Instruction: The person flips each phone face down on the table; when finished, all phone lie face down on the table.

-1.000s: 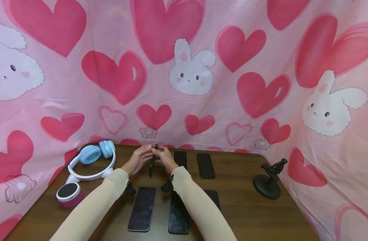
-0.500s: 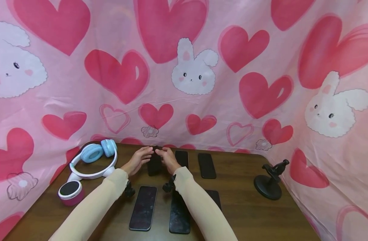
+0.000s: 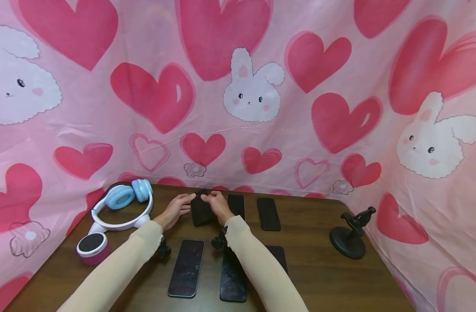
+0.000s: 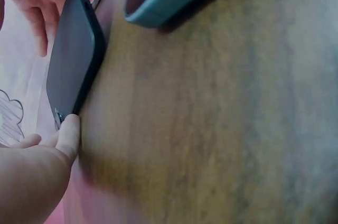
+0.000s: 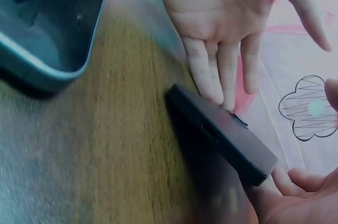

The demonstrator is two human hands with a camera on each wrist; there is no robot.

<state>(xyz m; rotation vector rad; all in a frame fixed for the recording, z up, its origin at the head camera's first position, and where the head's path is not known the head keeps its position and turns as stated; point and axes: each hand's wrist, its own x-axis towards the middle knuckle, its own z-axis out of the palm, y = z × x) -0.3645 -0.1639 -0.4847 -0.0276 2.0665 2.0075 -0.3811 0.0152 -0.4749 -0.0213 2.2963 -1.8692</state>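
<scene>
Hanging beyond the black phone (image 3: 200,212), a pink curtain (image 3: 238,138) borders the wooden table (image 3: 314,268); spread left hand (image 3: 175,210) touches the phone, spread right hand (image 3: 219,206) beside it.

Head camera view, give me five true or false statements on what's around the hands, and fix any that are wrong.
1. The dark phone is between the left hand and the right hand. True.
2. The left hand is gloved. False: it is bare.
3. The headphones are white and light blue. True.
4. The headphones lie to the right of the right hand. False: they lie to the left of the left hand.
5. The black stand is to the right of the right hand. True.
</scene>
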